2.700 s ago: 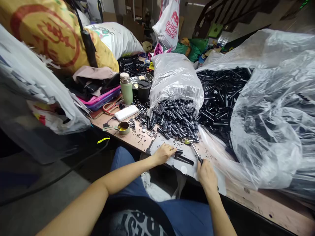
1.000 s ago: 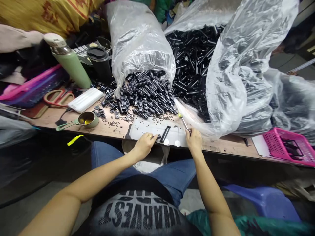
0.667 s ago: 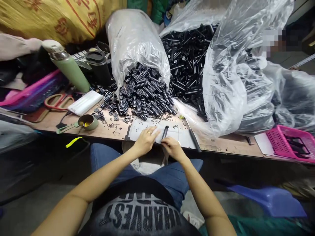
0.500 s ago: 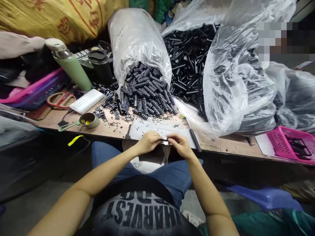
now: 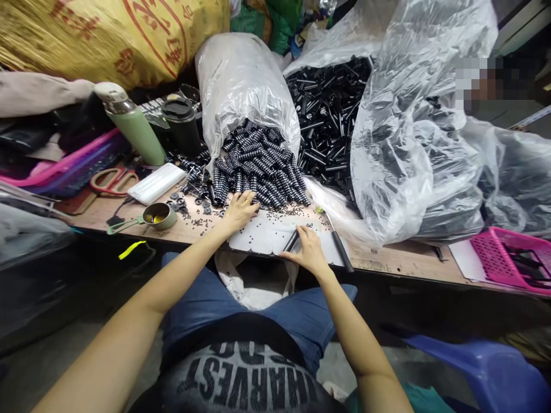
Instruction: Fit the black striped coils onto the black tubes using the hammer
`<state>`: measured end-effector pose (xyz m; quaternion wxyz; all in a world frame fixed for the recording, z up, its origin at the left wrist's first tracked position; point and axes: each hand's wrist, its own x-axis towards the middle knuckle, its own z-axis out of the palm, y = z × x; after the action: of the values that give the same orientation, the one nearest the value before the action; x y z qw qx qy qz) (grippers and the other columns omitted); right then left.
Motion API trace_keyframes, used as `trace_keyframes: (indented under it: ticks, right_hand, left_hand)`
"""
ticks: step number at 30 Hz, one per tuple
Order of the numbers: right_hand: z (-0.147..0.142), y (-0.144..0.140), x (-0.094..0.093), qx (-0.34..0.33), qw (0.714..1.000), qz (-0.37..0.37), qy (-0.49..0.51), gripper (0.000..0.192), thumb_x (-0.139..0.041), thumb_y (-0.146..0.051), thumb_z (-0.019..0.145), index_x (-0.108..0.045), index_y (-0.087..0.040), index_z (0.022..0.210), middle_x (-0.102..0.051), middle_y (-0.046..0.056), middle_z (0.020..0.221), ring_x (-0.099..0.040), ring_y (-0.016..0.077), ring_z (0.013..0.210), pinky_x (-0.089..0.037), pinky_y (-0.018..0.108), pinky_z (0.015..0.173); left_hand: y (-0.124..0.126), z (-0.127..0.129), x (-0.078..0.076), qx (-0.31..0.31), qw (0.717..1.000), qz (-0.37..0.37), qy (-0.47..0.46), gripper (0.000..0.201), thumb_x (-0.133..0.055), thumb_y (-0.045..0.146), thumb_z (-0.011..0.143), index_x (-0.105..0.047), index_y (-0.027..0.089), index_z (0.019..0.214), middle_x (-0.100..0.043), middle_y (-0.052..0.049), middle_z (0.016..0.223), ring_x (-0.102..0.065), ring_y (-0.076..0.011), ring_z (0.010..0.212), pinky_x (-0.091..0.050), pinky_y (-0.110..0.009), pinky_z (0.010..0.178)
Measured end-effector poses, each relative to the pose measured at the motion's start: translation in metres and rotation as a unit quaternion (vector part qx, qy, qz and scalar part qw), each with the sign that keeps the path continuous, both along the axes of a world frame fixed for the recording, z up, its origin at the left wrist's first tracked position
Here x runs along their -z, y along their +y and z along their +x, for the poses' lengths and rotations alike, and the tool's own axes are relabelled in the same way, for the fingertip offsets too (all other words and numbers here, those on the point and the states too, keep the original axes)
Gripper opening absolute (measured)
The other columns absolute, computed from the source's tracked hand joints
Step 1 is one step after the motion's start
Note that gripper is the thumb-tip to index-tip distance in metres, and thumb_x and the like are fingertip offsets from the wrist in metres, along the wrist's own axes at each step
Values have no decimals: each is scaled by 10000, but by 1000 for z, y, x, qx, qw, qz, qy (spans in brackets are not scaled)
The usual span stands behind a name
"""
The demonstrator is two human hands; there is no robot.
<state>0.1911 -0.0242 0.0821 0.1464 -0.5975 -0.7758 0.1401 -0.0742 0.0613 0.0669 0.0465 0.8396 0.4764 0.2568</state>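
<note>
My left hand [image 5: 240,212] reaches over the bench to the front edge of a pile of black ribbed rollers [image 5: 262,163], fingers stretched out and touching the nearest ones. Whether it grips one of them is hidden. My right hand [image 5: 309,249] holds a smooth black tube [image 5: 291,241] between thumb and fingers, low over a white board [image 5: 262,235] at the bench edge. Right of that hand lies a tool with a black handle [image 5: 342,251]. Tiny dark rings [image 5: 282,214] are scattered between the board and the pile.
The rollers spill from a clear plastic bag [image 5: 245,74]. Behind it a larger bag holds black tubes [image 5: 327,115]. At left stand a green flask [image 5: 135,129], a black cup [image 5: 183,123], red-handled scissors [image 5: 114,182], a white power bank [image 5: 157,183] and a small metal cup [image 5: 159,217]. A pink basket [image 5: 495,258] sits right.
My hands were together over the board's front edge, around a small black piece. They have parted: the left moved forward to the rollers, the right now holds the tube over the board.
</note>
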Motion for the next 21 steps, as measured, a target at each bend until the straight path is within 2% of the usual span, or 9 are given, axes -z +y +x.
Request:
trace_keyframes:
  ticks: [3,5,7,9,11,13,15,17,21]
  right_hand:
    - [4,0,0,-5,1000,-29,-6,996,-790,-583,574,-394,-168,1388,-454,201,1360,-417,377,1276,-357,565,1037]
    - [3,-1,-5,-17,999,-28,20,1064,-818,-546,554,-336,-155,1418,-424,211,1380,-387,376,1304,-343,562,1061]
    - [-2,-4,-14,-49,996,-5,75,1128,-829,-518,559,-251,-149,1453,-370,211,1415,-342,356,1343,-327,541,1095]
    - [-11,-5,-26,-96,985,33,136,1150,-822,-513,582,-183,-170,1475,-324,193,1445,-302,332,1372,-312,521,1122]
    - [-22,-5,-37,-139,971,70,180,1146,-816,-508,598,-155,-197,1481,-309,173,1457,-280,322,1386,-310,517,1131]
    - [-32,-2,-45,-171,960,93,203,1124,-811,-482,616,-148,-204,1481,-308,163,1462,-272,318,1393,-302,515,1140]
    - [-39,1,-47,-194,953,98,211,1105,-803,-452,637,-137,-198,1482,-305,161,1471,-275,311,1395,-280,508,1155]
    - [-43,3,-45,-207,951,91,212,1106,-798,-432,650,-117,-185,1485,-292,171,1483,-274,307,1400,-261,504,1166]
    - [-42,3,-39,-195,949,77,234,1113,-806,-423,647,-116,-178,1484,-300,182,1479,-293,302,1396,-297,486,1156]
  left_hand:
    - [-9,11,-9,24,990,-29,-135,233,-525,253,894,-654,166,1067,-625,-140,1111,-539,-260,1097,-388,-447,972]
    - [-26,27,-19,5,958,-90,-273,317,-463,316,928,-626,152,1145,-651,-92,918,-596,-192,867,-466,-337,823]
    - [-42,43,-29,-12,896,-180,-406,379,-465,382,924,-618,152,1184,-606,-24,716,-553,-127,630,-461,-249,631]
    - [-52,56,-37,-23,809,-284,-514,421,-500,425,895,-630,150,1186,-529,27,585,-456,-85,461,-383,-207,466]
    - [-58,66,-42,-36,722,-362,-589,433,-545,427,855,-650,142,1163,-530,33,558,-420,-70,394,-324,-197,387]
    - [-60,73,-45,-50,663,-389,-637,408,-600,397,804,-680,131,1103,-610,-1,627,-469,-73,410,-359,-198,386]
    - [-63,78,-48,-64,628,-393,-668,393,-644,377,762,-696,129,1061,-676,-38,754,-528,-83,457,-440,-216,430]
    - [-65,80,-52,-75,606,-405,-681,413,-670,391,738,-694,126,1055,-689,-51,817,-562,-96,472,-484,-239,445]
    - [-68,82,-57,-81,591,-435,-674,492,-703,438,714,-667,108,1078,-655,-28,718,-577,-108,438,-485,-231,403]
